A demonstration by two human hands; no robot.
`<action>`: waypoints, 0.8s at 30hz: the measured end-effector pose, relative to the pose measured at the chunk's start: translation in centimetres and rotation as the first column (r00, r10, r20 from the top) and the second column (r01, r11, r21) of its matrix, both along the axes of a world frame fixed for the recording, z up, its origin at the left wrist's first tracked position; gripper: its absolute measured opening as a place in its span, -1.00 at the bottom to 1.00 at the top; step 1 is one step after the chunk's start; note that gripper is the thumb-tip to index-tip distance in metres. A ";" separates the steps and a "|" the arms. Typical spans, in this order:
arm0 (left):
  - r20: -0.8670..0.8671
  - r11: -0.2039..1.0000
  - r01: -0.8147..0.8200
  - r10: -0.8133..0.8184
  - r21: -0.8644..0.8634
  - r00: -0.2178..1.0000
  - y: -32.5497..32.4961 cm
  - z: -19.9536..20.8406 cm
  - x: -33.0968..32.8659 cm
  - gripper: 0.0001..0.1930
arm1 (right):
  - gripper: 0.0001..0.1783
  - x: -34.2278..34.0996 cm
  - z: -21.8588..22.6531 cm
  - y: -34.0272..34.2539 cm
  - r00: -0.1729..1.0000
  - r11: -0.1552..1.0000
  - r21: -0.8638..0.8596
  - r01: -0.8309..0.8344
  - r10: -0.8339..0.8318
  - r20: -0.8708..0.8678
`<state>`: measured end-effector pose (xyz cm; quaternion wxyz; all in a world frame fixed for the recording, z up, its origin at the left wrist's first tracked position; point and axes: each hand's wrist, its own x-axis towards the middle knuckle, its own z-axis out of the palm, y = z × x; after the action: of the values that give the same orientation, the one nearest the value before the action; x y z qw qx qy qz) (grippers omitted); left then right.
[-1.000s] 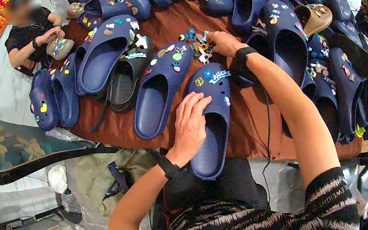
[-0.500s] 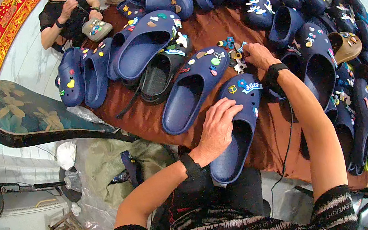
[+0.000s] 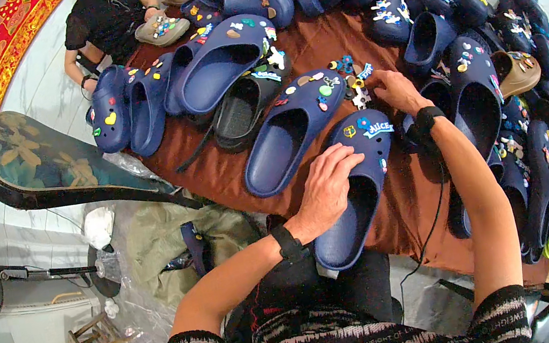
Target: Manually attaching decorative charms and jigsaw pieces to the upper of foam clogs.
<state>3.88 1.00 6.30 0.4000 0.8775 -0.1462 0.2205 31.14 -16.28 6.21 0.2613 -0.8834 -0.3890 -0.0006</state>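
A navy clog (image 3: 350,237) lies toe-away at the table's near edge, with a blue-and-white lettered charm and a small yellow one on its toe. My left hand (image 3: 327,188) holds it, fingers over the upper at the opening's rim. Just beyond the toe is a little heap of shoe charms (image 3: 355,90), among them black, brown and blue pieces. Beside this heap my right hand (image 3: 399,92) has its fingers curled together; whatever is between the fingertips is hidden. Left of the held clog sits another navy clog (image 3: 278,150) decorated with several charms.
Decorated clogs crowd the brown-covered table (image 3: 218,185), including a black clog (image 3: 238,113) and a tan clog (image 3: 515,71). A bench with a painted top (image 3: 45,164) stands at left. Across the table, a person (image 3: 109,24) is next to a beige clog (image 3: 162,30). A black cable (image 3: 437,216) hangs over the near edge.
My right hand has drawn slightly right, off the charm heap, while my left stays on the clog. The person opposite has lowered a raised hand, and the beige clog has moved.
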 end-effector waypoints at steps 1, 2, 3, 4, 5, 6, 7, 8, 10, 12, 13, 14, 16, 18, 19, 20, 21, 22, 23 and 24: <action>-0.006 1.000 0.000 0.000 0.000 1.000 0.0 0.0 -0.1 -0.47 | -0.77 -0.7 0.4 0.0 1.000 1.000 0.001 -0.004 0.004 -0.001; -0.008 1.000 -0.004 0.004 0.000 1.000 0.1 0.0 -0.1 -0.47 | -0.79 -1.4 0.8 0.0 0.998 0.996 0.077 0.049 -0.047 -0.028; -0.002 1.000 -0.004 0.004 0.006 1.000 0.0 -0.1 0.0 -0.48 | -0.75 -2.0 1.3 -0.1 0.993 0.983 0.150 0.107 -0.099 -0.057; 0.004 1.000 -0.002 0.002 0.012 1.000 0.0 -0.1 0.1 -0.48 | -0.75 -2.4 1.9 -0.5 0.993 0.983 0.149 0.107 -0.100 -0.058; 0.002 1.000 0.000 0.000 0.010 1.000 -0.1 -0.2 0.1 -0.48 | -0.70 -2.7 2.4 -1.0 0.981 0.975 0.143 0.169 -0.153 -0.117; 0.008 1.000 0.003 -0.003 0.010 1.000 -0.2 -0.2 0.2 -0.49 | -0.65 -3.3 2.9 -1.5 0.962 0.964 0.130 0.234 -0.210 -0.176; 0.014 1.000 0.008 -0.009 0.009 1.000 -0.4 -0.2 0.3 -0.50 | -0.64 -4.2 3.3 -2.2 0.949 0.950 0.186 0.252 -0.205 -0.241; 0.010 1.000 0.021 -0.021 0.003 1.000 -0.4 -0.3 0.6 -0.50 | -0.64 -4.8 3.6 -2.7 0.945 0.947 0.180 0.265 -0.218 -0.244; 0.027 1.000 0.002 -0.002 -0.001 1.000 -0.2 -0.2 0.4 -0.51 | -0.63 -7.2 4.2 -3.4 0.917 0.901 0.352 0.253 -0.108 -0.383; 0.026 1.000 -0.013 0.013 -0.007 1.000 -0.1 0.0 0.2 -0.50 | -0.72 -9.6 4.2 -4.0 0.833 0.829 0.441 0.345 -0.054 -0.551; 0.009 1.000 -0.021 0.021 -0.006 1.000 0.1 -0.2 0.2 -0.49 | -0.74 -10.9 4.6 -4.0 0.823 0.816 0.451 0.360 -0.050 -0.566; -0.007 1.000 -0.031 0.031 -0.003 1.000 0.3 -0.4 0.3 -0.49 | -0.76 -12.0 4.7 -4.2 0.813 0.803 0.463 0.374 -0.044 -0.581; -0.006 1.000 -0.018 0.018 -0.006 1.000 0.2 -0.4 0.4 -0.48 | -0.80 -13.6 4.1 -5.7 0.743 0.796 0.421 0.435 -0.053 -0.667; -0.010 1.000 0.003 -0.003 -0.010 1.000 0.0 -0.3 0.4 -0.47 | -0.81 -15.4 3.7 -6.4 0.687 0.802 0.397 0.446 -0.022 -0.726; -0.014 1.000 -0.002 0.001 -0.010 1.000 0.0 -0.3 0.3 -0.47 | -0.82 -16.7 4.0 -6.1 0.647 0.773 0.412 0.482 0.003 -0.762; -0.018 1.000 -0.009 0.008 -0.010 1.000 0.1 -0.3 0.3 -0.47 | -0.85 -17.2 4.0 -6.0 0.612 0.761 0.430 0.486 0.055 -0.789; -0.014 1.000 -0.006 0.006 -0.004 1.000 0.0 -0.2 0.3 -0.47 | -0.86 -17.4 3.8 -5.9 0.597 0.751 0.447 0.487 0.088 -0.798; -0.013 1.000 0.000 0.000 -0.004 1.000 -0.2 -0.2 0.3 -0.47 | -0.86 -17.5 3.5 -5.8 0.581 0.740 0.464 0.486 0.123 -0.804; -0.015 1.000 -0.006 0.006 -0.004 1.000 -0.3 -0.2 0.3 -0.47 | -0.86 -17.5 3.5 -5.6 0.583 0.738 0.465 0.489 0.121 -0.804; -0.018 1.000 -0.015 0.015 -0.001 1.000 -0.2 -0.1 0.4 -0.47 | -0.87 -17.3 3.5 -5.2 0.560 0.748 0.449 0.488 0.126 -0.819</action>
<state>4.23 0.77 6.18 0.4004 0.8802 -0.1359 0.2155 13.81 -21.44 9.75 0.6883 -0.6765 -0.1002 0.2422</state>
